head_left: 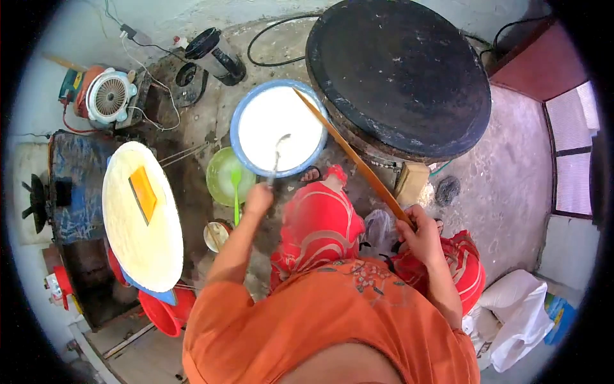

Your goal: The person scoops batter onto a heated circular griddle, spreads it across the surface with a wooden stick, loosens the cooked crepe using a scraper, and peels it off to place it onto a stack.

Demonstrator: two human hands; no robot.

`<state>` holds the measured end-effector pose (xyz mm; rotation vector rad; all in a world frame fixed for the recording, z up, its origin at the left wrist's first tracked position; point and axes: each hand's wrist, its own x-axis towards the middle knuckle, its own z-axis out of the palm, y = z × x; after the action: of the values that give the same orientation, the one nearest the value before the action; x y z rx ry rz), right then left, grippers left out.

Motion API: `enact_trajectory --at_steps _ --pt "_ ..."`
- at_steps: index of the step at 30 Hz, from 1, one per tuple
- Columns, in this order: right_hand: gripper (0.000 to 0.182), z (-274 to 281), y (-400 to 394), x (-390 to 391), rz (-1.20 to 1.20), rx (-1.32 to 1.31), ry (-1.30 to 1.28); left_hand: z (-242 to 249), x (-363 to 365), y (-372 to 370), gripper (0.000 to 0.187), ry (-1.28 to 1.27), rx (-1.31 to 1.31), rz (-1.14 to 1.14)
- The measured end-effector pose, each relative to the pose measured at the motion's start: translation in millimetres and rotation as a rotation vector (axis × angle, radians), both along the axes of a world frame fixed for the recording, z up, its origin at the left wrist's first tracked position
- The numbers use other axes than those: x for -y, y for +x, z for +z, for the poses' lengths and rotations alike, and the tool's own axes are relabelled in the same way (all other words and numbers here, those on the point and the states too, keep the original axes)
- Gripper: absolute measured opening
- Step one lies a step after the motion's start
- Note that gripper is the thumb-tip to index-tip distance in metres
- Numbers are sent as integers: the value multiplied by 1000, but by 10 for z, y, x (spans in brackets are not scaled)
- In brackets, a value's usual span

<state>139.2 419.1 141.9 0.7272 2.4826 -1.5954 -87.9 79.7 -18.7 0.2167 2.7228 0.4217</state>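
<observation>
Far left, we have a grey fan unit [110, 96] by the wall and, below it, a wide pale round sheet [142, 214] lying on a stand with an orange scraper [144, 193] resting on top. Moving in, a small green bowl [224, 176] with a green spoon [235, 192] sits just beside the big blue-rimmed basin of white batter [278, 128].

Now our left hand [259, 198]: it's clenched around the handle of a metal ladle [278, 157], arm stretched forward from the shoulder, and the ladle's bowl lies away from us, up in the batter, its long axis running nearly straight ahead from the grip. This hand is plainly the nearer one to the basin.

Across the red-clad knees, our right hand [419, 233] is closed on the near end of a long wooden stick [352, 157]. The stick slants up and to the left, its far tip reaching over the basin's rim, passing close along the edge of the big dark round griddle [400, 73]. The right elbow is bent, forearm tucked in close.
</observation>
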Motion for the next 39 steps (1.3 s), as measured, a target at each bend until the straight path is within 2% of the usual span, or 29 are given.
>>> enact_trajectory --at_steps 1,2,3,4,5,7,9,10,11,13,14,17,18,21,23,25,26,27,29,30,33,35,36,37,39 --pt "15 13 -15 6 -1 -3 3 -150 -78 10 21 253 28 26" --pt "16 32 -32 18 -18 3 -34 -230 -33 -47 20 540 437 330" --pt "17 48 -41 18 -36 9 -71 -81 -89 -120 21 815 855 636" --pt "17 52 -33 18 -38 11 -68 338 -247 -113 20 865 880 818" --pt "18 47 -28 25 -46 13 -93 470 -121 -178 21 1037 1028 759" --pt "18 30 -38 37 -52 14 -125 884 -90 -214 19 1099 951 759" --pt "17 14 -32 25 -66 6 -126 1092 -21 -250 19 1156 734 683" --pt "17 28 -43 29 -63 7 -128 1134 -42 -230 19 1066 558 661" --pt "17 50 -52 22 -70 21 -126 860 105 -283 20 784 357 443" --pt "17 44 -38 10 -73 37 -121 562 23 -81 20 148 -331 -28" --pt "17 7 -17 8 -57 17 -83 541 -3 -38 19 -47 -109 -58" --pt "16 -27 -50 -19 -31 -31 -4 647 9 -100 20 -60 -99 -112" --pt "15 -32 -9 9 -10 -35 24 786 -78 -112 19 -35 -73 -22" --pt "15 0 -27 41 -56 0 -117 530 -22 -29 19 -106 -113 -90" --pt "15 19 -39 15 -44 -11 -79 476 88 17 20 -89 -117 -157" --pt "15 17 -29 1 -44 -4 -44 693 141 48 19 23 -2 -6" --pt "16 19 -17 8 -47 5 -44 676 198 43 20 56 30 95" --pt "16 24 -4 10 -50 11 -42 609 208 78 20 57 36 97" --pt "16 -50 56 -6 -25 -21 -12 485 208 107 20 -47 -35 -13" --pt "17 -92 55 -20 -4 -57 18 572 99 73 21 -83 -34 -55" --pt "18 -142 55 3 -44 -36 3 689 -216 -235 21 -13 -68 -38" --pt "19 -115 17 3 -2 -92 70 677 -417 -350 22 102 -187 24" --pt "19 -16 -29 33 -32 -51 -6 429 -409 -391 19 -10 -192 -35" --pt "19 39 -53 49 -62 -7 -83 420 -442 -305 17 -27 -140 -73" --pt "18 -21 -24 13 -32 -17 -36 575 -369 -121 19 -53 -43 -144"
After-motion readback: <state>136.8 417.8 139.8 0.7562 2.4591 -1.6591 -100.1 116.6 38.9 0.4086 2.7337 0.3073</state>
